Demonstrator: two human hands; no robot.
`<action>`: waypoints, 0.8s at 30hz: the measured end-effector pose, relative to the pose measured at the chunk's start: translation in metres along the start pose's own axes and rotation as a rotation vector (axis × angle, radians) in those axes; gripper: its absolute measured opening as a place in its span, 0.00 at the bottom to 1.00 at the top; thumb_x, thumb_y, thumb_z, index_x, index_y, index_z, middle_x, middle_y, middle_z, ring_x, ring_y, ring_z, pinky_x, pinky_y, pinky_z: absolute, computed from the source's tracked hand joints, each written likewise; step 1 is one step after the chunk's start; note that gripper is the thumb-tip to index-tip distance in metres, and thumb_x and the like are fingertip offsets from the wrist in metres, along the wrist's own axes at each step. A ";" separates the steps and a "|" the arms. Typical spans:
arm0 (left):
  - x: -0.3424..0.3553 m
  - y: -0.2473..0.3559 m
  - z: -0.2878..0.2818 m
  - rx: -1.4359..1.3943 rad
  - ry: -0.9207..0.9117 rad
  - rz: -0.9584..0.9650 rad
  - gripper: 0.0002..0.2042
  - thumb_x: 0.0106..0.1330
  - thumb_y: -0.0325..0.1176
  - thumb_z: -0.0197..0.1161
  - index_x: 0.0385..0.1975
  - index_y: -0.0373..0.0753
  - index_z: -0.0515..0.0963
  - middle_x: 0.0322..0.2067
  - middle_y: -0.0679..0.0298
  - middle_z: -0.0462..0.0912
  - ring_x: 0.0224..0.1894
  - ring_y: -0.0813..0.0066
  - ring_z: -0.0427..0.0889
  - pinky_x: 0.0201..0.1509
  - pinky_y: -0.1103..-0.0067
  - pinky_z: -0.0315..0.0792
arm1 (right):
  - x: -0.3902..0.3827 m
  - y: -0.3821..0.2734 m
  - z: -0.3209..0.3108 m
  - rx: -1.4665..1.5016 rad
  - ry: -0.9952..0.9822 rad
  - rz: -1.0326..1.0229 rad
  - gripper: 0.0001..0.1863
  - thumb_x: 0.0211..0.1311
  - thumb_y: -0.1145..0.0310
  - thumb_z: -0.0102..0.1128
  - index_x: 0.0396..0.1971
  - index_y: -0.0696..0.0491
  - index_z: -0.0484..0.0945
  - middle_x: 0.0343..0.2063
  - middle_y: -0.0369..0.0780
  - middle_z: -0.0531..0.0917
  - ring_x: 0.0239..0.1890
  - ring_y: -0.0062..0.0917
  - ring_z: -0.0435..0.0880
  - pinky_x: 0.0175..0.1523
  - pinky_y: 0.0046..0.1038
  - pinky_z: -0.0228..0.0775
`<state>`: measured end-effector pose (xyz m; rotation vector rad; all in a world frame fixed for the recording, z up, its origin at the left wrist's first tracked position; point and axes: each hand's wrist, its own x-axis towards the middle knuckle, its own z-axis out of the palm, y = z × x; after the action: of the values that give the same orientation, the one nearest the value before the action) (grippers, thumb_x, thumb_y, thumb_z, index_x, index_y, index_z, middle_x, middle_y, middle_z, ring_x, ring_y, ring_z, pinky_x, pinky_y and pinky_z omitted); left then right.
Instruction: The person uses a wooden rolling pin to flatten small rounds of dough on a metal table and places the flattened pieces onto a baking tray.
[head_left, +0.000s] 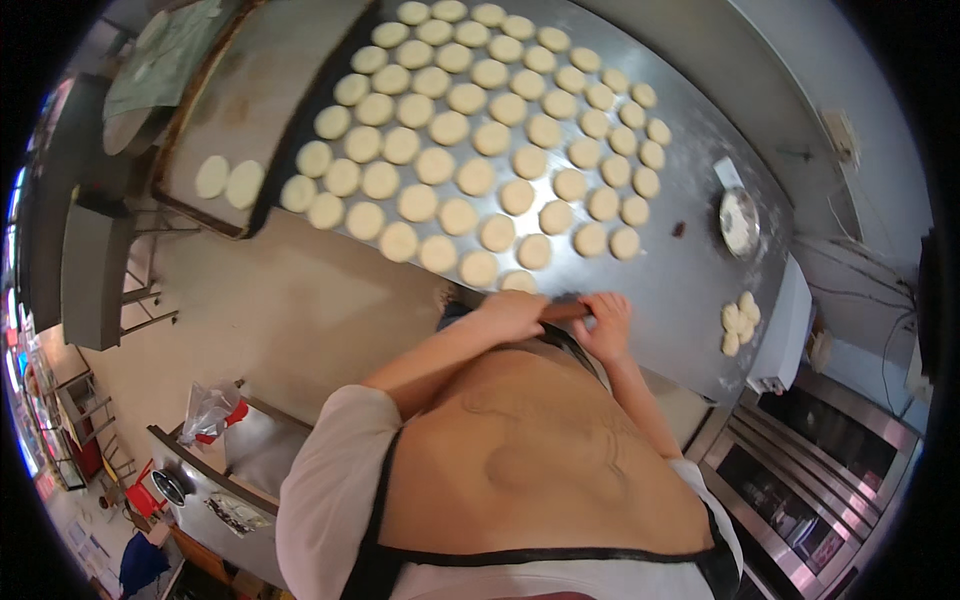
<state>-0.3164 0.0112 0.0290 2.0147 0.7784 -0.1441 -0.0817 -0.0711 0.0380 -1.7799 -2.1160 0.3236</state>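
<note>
At the near edge of the steel table, my left hand (513,316) and my right hand (607,325) are closed on a short brown wooden rolling pin (567,311). The left fingers are wrapped over one end, the right ones round the other. Just beyond my left hand lies a pale dough round (519,281), partly hidden by that hand. Rows of similar dough rounds (478,177) cover the table from there to its far left end. Whether the pin touches any dough, I cannot tell.
Two thinner dough discs (245,184) lie on a lined baking tray (262,70) at the left. On the table's right are a metal bowl of flour (740,222) and small dough lumps (738,322). A white box-shaped device (782,335) and ovens (800,480) stand farther right.
</note>
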 end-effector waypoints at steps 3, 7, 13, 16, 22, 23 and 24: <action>0.002 0.014 0.033 -0.015 0.151 -0.154 0.17 0.65 0.45 0.65 0.43 0.38 0.77 0.39 0.49 0.85 0.44 0.45 0.85 0.46 0.54 0.77 | 0.002 0.036 0.001 -0.025 0.219 0.037 0.21 0.49 0.66 0.70 0.47 0.50 0.82 0.48 0.43 0.81 0.54 0.41 0.76 0.62 0.44 0.65; -0.024 0.032 0.053 -0.116 0.281 -0.402 0.17 0.66 0.45 0.65 0.47 0.39 0.79 0.38 0.48 0.86 0.43 0.44 0.84 0.46 0.57 0.77 | 0.018 0.122 0.028 0.003 0.438 0.350 0.25 0.56 0.57 0.70 0.51 0.54 0.81 0.49 0.48 0.80 0.55 0.46 0.75 0.61 0.48 0.65; -0.021 0.074 0.093 -0.212 0.472 -0.540 0.19 0.67 0.47 0.65 0.51 0.41 0.78 0.38 0.49 0.86 0.41 0.46 0.85 0.45 0.58 0.77 | 0.068 0.139 0.060 0.083 0.380 0.485 0.23 0.57 0.57 0.70 0.45 0.57 0.77 0.46 0.47 0.80 0.53 0.47 0.76 0.58 0.49 0.66; -0.002 0.075 0.105 -0.303 0.445 -0.529 0.20 0.67 0.47 0.66 0.52 0.40 0.78 0.39 0.49 0.86 0.42 0.46 0.85 0.46 0.59 0.77 | 0.055 0.130 0.056 0.450 0.274 0.472 0.20 0.59 0.68 0.69 0.48 0.57 0.74 0.44 0.48 0.83 0.46 0.46 0.83 0.53 0.43 0.74; 0.051 0.058 0.105 -0.228 0.438 -0.390 0.18 0.68 0.45 0.65 0.49 0.38 0.77 0.36 0.48 0.85 0.39 0.46 0.84 0.44 0.58 0.76 | -0.039 0.140 -0.029 0.687 0.157 0.562 0.18 0.62 0.68 0.67 0.50 0.56 0.78 0.46 0.48 0.86 0.47 0.43 0.87 0.55 0.39 0.77; 0.062 0.053 0.107 -0.187 0.414 -0.353 0.18 0.68 0.45 0.65 0.48 0.38 0.76 0.35 0.48 0.85 0.39 0.47 0.84 0.43 0.58 0.76 | -0.056 0.152 -0.034 0.734 0.024 0.597 0.15 0.62 0.67 0.67 0.47 0.57 0.81 0.43 0.47 0.86 0.47 0.43 0.86 0.55 0.39 0.77; 0.073 0.056 0.105 -0.158 0.370 -0.320 0.17 0.68 0.44 0.65 0.48 0.39 0.76 0.35 0.48 0.85 0.38 0.46 0.84 0.43 0.57 0.76 | -0.071 0.162 -0.034 0.532 0.043 0.500 0.13 0.63 0.66 0.67 0.44 0.56 0.82 0.40 0.46 0.86 0.46 0.43 0.85 0.54 0.40 0.77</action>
<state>-0.2051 -0.0598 -0.0164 1.7769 1.3039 0.1086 0.0881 -0.1128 -0.0032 -1.9124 -1.3452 0.8724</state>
